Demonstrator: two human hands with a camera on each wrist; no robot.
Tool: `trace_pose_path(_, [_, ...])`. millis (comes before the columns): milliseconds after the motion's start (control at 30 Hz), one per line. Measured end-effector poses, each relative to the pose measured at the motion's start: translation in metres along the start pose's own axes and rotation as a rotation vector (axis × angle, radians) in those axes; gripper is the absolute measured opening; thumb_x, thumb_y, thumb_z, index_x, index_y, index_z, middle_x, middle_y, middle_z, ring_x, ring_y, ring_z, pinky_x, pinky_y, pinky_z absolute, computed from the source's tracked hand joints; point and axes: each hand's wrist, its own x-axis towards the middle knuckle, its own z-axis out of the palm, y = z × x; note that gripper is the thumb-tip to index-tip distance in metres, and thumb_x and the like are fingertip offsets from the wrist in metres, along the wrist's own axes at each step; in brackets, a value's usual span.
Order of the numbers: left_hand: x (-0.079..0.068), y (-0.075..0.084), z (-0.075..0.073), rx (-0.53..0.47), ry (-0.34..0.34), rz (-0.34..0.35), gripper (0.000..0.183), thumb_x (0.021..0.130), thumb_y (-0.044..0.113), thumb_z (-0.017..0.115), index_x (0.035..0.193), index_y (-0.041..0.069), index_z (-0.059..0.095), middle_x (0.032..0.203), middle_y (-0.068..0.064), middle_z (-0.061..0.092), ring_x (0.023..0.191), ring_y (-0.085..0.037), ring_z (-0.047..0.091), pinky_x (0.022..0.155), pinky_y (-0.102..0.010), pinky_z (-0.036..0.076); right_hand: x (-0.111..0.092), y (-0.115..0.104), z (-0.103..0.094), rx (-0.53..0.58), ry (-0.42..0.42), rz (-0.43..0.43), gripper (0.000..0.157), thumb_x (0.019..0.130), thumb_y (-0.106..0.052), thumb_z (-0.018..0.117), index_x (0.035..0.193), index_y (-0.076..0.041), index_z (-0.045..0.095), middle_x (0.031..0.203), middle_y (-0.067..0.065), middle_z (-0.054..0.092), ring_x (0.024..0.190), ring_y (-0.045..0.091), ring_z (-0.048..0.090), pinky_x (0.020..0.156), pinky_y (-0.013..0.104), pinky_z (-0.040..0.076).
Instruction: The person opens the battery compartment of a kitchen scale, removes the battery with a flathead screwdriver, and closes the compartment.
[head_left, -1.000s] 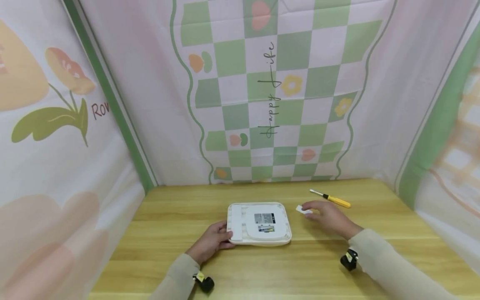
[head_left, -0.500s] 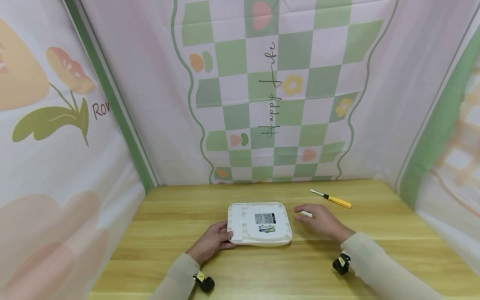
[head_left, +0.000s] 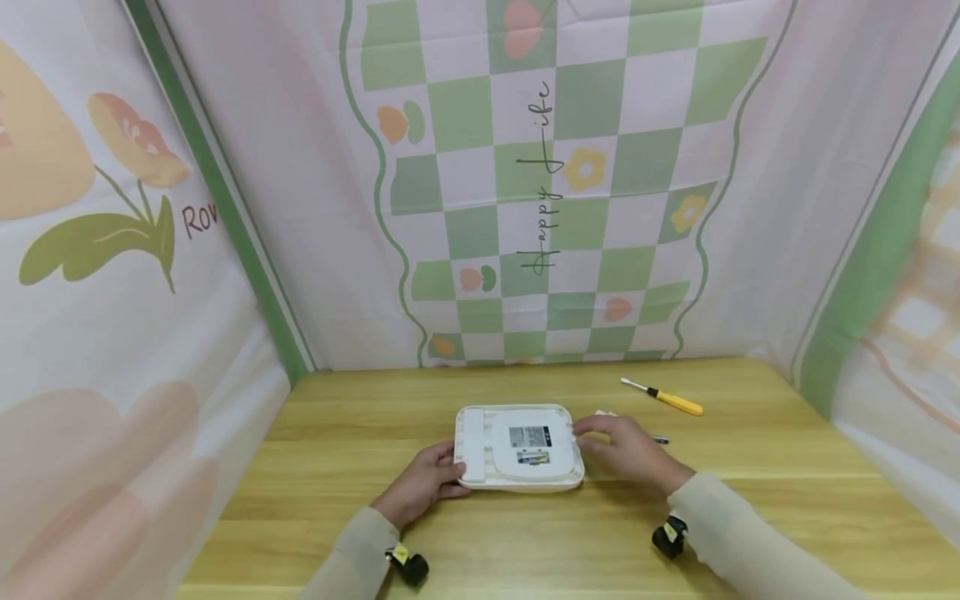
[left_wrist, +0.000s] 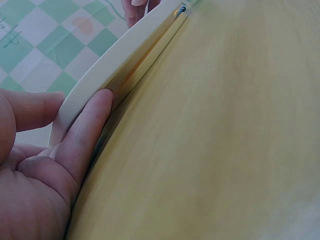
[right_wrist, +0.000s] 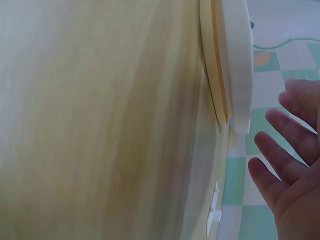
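A flat white device [head_left: 480, 479] with rounded corners lies with its underside up on the wooden table. A grey label [head_left: 529, 437] and an uncovered battery compartment [head_left: 533, 458] with a battery inside show on it. My left hand [head_left: 423, 485] grips its left edge, thumb on top and fingers beneath, as the left wrist view also shows. At the right edge, my right hand [head_left: 630, 452] hovers with fingers loosely spread and nothing held. A small white cover [right_wrist: 214, 215] lies on the table beyond that hand, mostly hidden by it in the head view.
A screwdriver [head_left: 663, 397] with a yellow handle lies at the back right. Past my right hand, a small dark cylindrical piece [head_left: 660, 439], like a battery, lies on the table [head_left: 337, 417]. Printed fabric [head_left: 525, 208] hangs behind and along both sides.
My right hand has let go of the small white cover, leaving it on the table, and has moved left to the device's right edge. My left hand has stayed put.
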Motion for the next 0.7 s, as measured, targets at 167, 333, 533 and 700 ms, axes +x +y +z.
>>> trace_pose_path(167, [0.000,0.001,0.001,0.004,-0.004,0.006,0.056,0.099,0.002,0.051,0.147,-0.012,0.024,0.123,-0.023,0.059,0.103,-0.033,0.063,0.086,-0.041,0.056,0.001,-0.005,0.005,-0.002,0.013,-0.067,0.021,0.093,-0.016,0.066,0.113,-0.010,0.072,0.118,0.004,0.067,0.112,0.028,0.060,0.096,0.052,0.048])
trace_pose_path(333, [0.000,0.000,0.000,0.003,-0.002,-0.002,0.056,0.099,0.002,0.052,0.147,-0.011,0.025,0.122,-0.023,0.059,0.103,-0.032,0.063,0.086,-0.041,0.056,0.001,-0.010,0.010,-0.019,0.000,-0.112,0.019,0.094,-0.016,0.065,0.111,-0.008,0.071,0.119,0.007,0.067,0.112,0.031,0.060,0.096,0.054,0.048])
trace_pose_path(533, [0.000,-0.001,-0.001,0.000,-0.010,-0.001,0.055,0.100,0.002,0.050,0.147,-0.011,0.025,0.123,-0.023,0.059,0.104,-0.032,0.063,0.087,-0.040,0.056,0.004,-0.014,0.017,-0.065,-0.014,-0.175,0.021,0.094,-0.016,0.065,0.111,-0.006,0.070,0.119,0.008,0.066,0.111,0.031,0.060,0.097,0.054,0.046])
trace_pose_path(700, [0.001,-0.002,-0.002,0.001,-0.011,0.001,0.054,0.100,0.002,0.050,0.147,-0.011,0.025,0.123,-0.023,0.059,0.104,-0.032,0.063,0.087,-0.041,0.056,0.006,-0.020,0.021,-0.123,-0.015,-0.221,0.020,0.094,-0.017,0.065,0.109,-0.006,0.071,0.118,0.009,0.066,0.110,0.029,0.060,0.096,0.052,0.047])
